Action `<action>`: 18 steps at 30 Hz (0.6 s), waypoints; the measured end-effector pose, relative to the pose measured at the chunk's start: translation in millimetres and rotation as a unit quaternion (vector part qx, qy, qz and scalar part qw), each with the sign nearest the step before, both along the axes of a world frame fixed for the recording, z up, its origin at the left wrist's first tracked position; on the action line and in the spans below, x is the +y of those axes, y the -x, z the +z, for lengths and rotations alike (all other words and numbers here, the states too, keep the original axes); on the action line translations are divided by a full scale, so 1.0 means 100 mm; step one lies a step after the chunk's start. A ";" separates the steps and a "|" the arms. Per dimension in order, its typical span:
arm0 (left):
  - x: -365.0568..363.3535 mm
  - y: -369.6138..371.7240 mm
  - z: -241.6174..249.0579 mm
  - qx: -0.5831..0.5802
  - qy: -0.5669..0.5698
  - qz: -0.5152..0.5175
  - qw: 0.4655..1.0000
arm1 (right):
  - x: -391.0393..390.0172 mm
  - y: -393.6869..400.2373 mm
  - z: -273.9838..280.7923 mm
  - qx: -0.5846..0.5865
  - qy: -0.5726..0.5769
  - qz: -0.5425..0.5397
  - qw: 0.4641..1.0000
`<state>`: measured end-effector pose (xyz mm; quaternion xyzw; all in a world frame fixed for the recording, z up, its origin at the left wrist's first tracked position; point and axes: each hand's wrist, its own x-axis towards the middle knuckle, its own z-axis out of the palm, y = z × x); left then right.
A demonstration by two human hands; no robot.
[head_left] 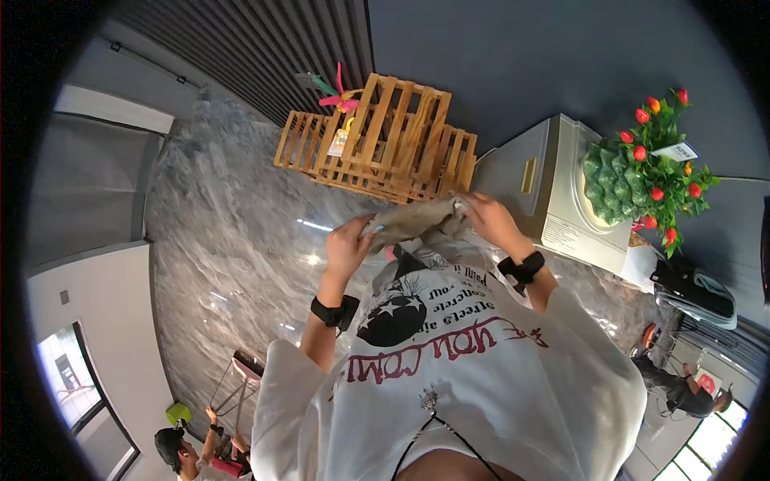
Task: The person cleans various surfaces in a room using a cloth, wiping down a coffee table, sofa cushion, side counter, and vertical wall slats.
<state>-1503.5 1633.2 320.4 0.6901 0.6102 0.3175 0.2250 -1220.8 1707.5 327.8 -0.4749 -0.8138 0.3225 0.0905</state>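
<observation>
Worn here are a white T-shirt (489,409) (maroon and black lettering (481,338) across it), black wristbands (326,311) and a dark cord necklace (433,414)

Two grips up for you, one left grip (350,243), one right grip (488,220); one grey-brown cloth (415,220) across the pair; two black wristbands (523,269), one per arm; one white shirt (481,393) on you, one necklace (431,400) over it; ahead of you, one slatted wooden stand (413,140), its slats too overlapped to count, and one pink flower (342,102); to your right, one silver cabinet (553,184), one bumpy green planter (613,184), one white tag (675,151), at least eight red fruits (657,193); two other people (696,394), two dark caps (169,446) between them!
</observation>
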 end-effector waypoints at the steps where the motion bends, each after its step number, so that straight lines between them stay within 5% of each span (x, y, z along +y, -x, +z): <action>1: 0.07 0.02 0.01 0.004 0.003 -0.001 1.000 | 0.09 0.03 -0.08 0.039 0.002 -0.022 0.999; 5: 0.43 0.11 0.08 0.032 0.033 -0.041 0.998 | 0.37 0.07 -0.34 0.059 -0.047 -0.052 0.996; 9: 0.91 0.22 0.22 0.023 -0.086 -0.111 0.990 | 0.72 0.03 0.00 0.078 -0.125 -0.107 0.983; 11: 1.33 0.13 0.47 0.094 -0.030 -0.072 0.993 | 1.03 0.03 0.07 0.074 -0.168 -0.147 0.972; 13: 1.84 0.06 0.51 0.126 -0.171 -0.029 0.977 | 1.36 0.14 -0.04 0.101 -0.290 -0.223 0.925; 14: 2.06 0.02 0.43 0.111 -0.186 -0.017 0.976 | 1.52 0.22 -0.20 0.097 -0.292 -0.228 0.924; 16: 2.35 -0.06 0.09 0.092 -0.198 -0.019 0.976 | 1.71 0.42 -0.67 0.064 -0.275 -0.406 0.869; 18: 2.51 -0.15 -0.45 0.089 -0.136 -0.073 0.984 | 1.79 0.65 -1.03 0.104 -0.151 -0.434 0.882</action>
